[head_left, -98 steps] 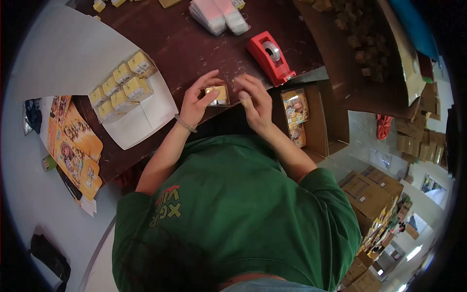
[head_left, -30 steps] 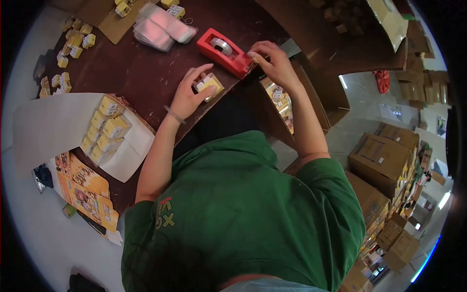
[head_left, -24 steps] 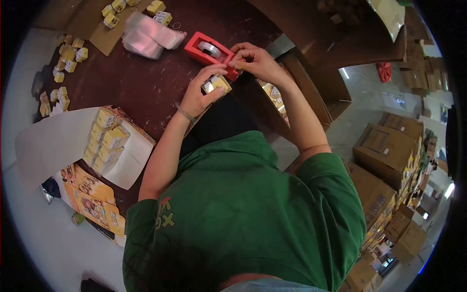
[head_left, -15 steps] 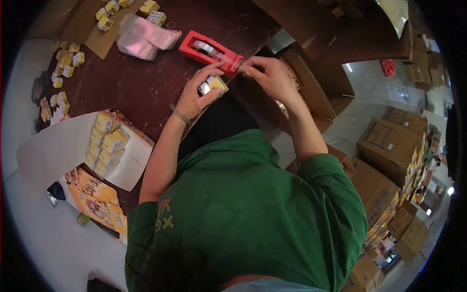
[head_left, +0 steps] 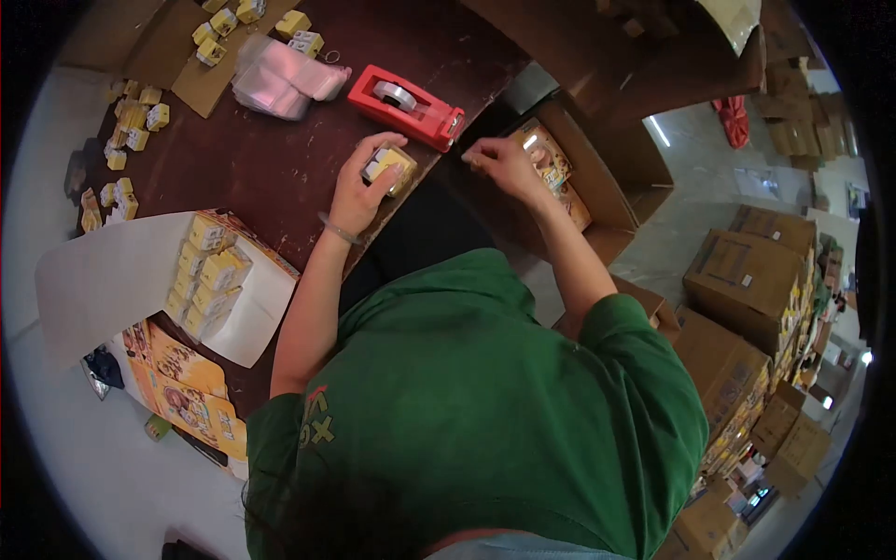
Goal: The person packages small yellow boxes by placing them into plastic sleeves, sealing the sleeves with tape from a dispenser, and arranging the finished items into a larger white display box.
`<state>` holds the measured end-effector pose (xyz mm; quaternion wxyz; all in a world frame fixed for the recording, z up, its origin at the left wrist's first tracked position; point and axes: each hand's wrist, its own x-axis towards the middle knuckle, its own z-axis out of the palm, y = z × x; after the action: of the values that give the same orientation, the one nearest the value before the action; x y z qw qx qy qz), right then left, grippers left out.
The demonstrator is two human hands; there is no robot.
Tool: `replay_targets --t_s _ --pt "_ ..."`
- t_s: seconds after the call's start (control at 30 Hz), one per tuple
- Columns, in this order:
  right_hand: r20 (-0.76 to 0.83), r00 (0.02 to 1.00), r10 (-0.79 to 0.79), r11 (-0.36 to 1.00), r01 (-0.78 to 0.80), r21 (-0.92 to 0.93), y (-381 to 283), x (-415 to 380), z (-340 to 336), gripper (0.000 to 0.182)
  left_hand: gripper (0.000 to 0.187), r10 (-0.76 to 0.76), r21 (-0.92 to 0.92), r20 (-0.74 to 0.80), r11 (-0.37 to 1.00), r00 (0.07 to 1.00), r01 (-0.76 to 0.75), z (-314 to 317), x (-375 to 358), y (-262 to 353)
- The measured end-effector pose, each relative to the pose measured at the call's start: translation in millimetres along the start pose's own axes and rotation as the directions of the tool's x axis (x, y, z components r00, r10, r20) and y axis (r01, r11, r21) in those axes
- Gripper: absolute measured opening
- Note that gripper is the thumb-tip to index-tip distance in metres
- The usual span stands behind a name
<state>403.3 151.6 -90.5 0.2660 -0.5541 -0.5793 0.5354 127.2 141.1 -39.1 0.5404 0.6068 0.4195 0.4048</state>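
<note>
My left hand [head_left: 358,187] is closed around a small yellow-and-white box [head_left: 397,168] near the table's front edge. Just beyond it stands a red tape dispenser [head_left: 425,119] carrying a roll of clear tape [head_left: 394,94]. Off to the right of the dispenser, my right hand [head_left: 509,166] pinches a small piece of clear tape [head_left: 468,157] between thumb and fingertips, apart from the box. Clear plastic bags [head_left: 275,79] lie in a pile at the back of the dark red table [head_left: 224,159].
An open white carton [head_left: 266,308] on the left holds several yellow-and-white boxes [head_left: 217,271]. More small boxes [head_left: 157,117] lie along the far left. An open cardboard box [head_left: 607,168] with printed packages [head_left: 549,163] stands at right, and stacked cartons [head_left: 747,266] are beyond.
My right hand has left the dispenser's cutting end, moving right and slightly down with the tape piece. My left hand has drawn the box a little left, away from the dispenser.
</note>
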Motion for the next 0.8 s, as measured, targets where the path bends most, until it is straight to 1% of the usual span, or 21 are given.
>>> replay_targets --t_s 0.03,0.07,0.13,0.17,0.23,0.27,0.33,0.37,0.47,0.53,0.57,0.6,0.63,0.67,0.7,0.73,0.77,0.8 --pt "-0.004 0.999 -0.043 0.988 0.043 0.148 -9 -9 3 0.014 0.036 0.015 -0.018 -0.066 1.000 0.998 -0.016 -2 -1 -3" --pt "-0.014 0.995 -0.102 0.943 0.101 0.316 -17 -16 8 0.015 0.035 0.008 -0.007 -0.082 1.000 0.997 -0.009 -6 -5 -5" --pt "0.073 0.990 -0.119 0.904 0.077 0.421 -54 -30 21 0.015 0.033 0.007 -0.029 -0.147 1.000 0.989 -0.011 -3 -10 0" --pt "0.096 0.978 -0.186 0.868 0.118 0.482 -74 -35 32 0.016 0.033 0.015 -0.051 -0.139 0.998 0.990 -0.022 -4 -10 -7" --pt "0.070 0.970 -0.231 0.847 0.165 0.505 -94 -37 58 0.015 0.034 -0.005 -0.094 -0.141 0.996 0.990 -0.009 -4 -9 -12" --pt "0.075 0.967 -0.243 0.869 0.183 0.460 -99 -34 66 0.021 0.035 -0.012 -0.116 -0.145 0.993 0.989 -0.005 -4 -9 -12" --pt "-0.021 0.967 -0.255 0.911 0.248 0.331 -99 -25 82 0.035 0.036 0.030 -0.095 -0.159 0.994 0.987 -0.046 -4 -9 -7" --pt "-0.075 0.961 -0.266 0.931 0.277 0.238 -97 -21 87 0.048 0.036 0.050 -0.085 -0.167 0.994 0.985 -0.065 -4 -10 -6" --pt "-0.070 0.970 -0.231 0.886 0.240 0.397 -83 -12 95 0.051 0.035 0.121 -0.096 -0.110 0.987 0.987 -0.132 -10 -12 -15" --pt "-0.072 0.989 -0.129 0.984 0.137 0.114 -87 -16 96 0.053 0.038 0.025 -0.063 -0.126 0.997 0.992 -0.034 -11 -16 -14" --pt "-0.087 0.993 -0.085 0.996 0.082 -0.033 -90 -17 95 0.054 0.040 -0.016 -0.045 -0.135 0.999 0.991 0.010 -13 -16 -13" --pt "-0.129 0.984 -0.125 0.978 0.101 -0.181 -83 -19 101 0.058 0.038 -0.017 -0.162 -0.195 0.987 0.981 -0.015 -12 -19 -19" --pt "-0.129 0.983 -0.134 0.977 0.109 -0.186 -80 -23 106 0.059 0.037 -0.042 -0.387 -0.208 0.921 0.977 -0.043 -11 -22 -16" --pt "-0.125 0.982 -0.141 0.975 0.116 -0.190 -75 -26 111 0.060 0.035 -0.071 -0.590 -0.216 0.804 0.974 -0.072 -7 -27 -12" --pt "-0.177 0.933 -0.312 0.937 0.271 -0.222 -74 -29 117 0.061 0.035 -0.097 -0.689 -0.218 0.720 0.971 -0.082 -3 -32 -8" --pt "-0.140 0.956 -0.257 0.966 0.259 -0.008 -72 -30 120 0.062 0.035 -0.110 -0.734 -0.240 0.670 0.965 -0.106 1 -39 -3" --pt "-0.098 0.972 -0.212 0.952 0.228 0.202 -71 -29 119 0.062 0.036 -0.120 -0.777 -0.258 0.616 0.959 -0.132 6 -42 4" --pt "-0.048 0.983 -0.179 0.899 0.183 0.399 -79 -29 114 0.062 0.036 -0.129 -0.815 -0.276 0.556 0.952 -0.162 9 -42 7"
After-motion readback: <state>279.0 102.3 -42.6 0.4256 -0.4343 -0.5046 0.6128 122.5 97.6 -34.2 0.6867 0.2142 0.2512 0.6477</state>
